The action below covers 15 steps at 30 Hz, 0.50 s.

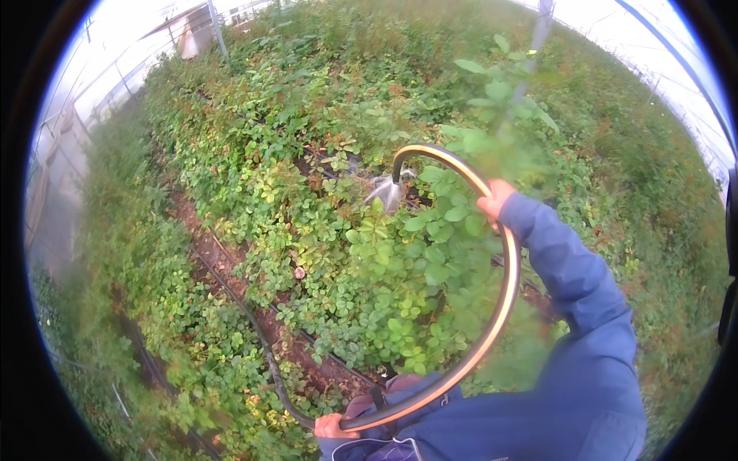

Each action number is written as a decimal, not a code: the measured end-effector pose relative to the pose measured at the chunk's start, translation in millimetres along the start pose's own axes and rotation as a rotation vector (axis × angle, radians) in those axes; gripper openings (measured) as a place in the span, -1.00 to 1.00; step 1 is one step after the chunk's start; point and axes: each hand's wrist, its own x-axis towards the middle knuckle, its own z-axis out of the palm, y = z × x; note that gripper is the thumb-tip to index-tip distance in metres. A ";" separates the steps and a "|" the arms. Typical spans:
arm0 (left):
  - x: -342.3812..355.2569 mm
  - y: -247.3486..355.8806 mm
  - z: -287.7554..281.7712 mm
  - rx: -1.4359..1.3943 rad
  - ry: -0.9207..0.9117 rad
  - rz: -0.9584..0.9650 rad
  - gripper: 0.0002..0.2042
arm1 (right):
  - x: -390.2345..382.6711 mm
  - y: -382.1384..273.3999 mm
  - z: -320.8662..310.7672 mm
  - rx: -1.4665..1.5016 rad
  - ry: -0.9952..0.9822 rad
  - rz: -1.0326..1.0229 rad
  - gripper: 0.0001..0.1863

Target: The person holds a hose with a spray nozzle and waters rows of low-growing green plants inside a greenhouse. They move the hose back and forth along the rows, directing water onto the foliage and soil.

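Observation:
My right hand point(496, 197) grips a black hose point(502, 307) with a pale orange stripe, high on the loop it makes over the leafy plants point(373, 307). The hose's open end points down among the leaves, and water point(384, 196) sprays out white below it. Low in the view, my left hand point(335, 426) is closed round the same hose near my body, where it bends away to the left along the ground. Both sleeves are blue.
Rows of low bushy plants fill the tunnel, with brown soil point(184, 215) and thin black lines between them at the left. A metal post point(542, 27) rises at the back right among taller leaves. Translucent plastic walls point(61, 192) curve along the sides.

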 end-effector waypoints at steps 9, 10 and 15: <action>-23.1 6.9 -10.1 -0.045 0.092 0.056 -0.89 | -66.2 9.7 -6.9 -0.116 0.111 0.050 -0.77; -28.1 4.9 -12.4 -0.055 0.070 0.054 -0.89 | -69.4 15.1 -7.2 -0.111 0.116 0.050 -0.77; -47.3 12.3 -28.9 -0.040 -0.025 0.039 -0.91 | -102.9 11.7 -8.7 -0.144 0.109 0.082 -0.79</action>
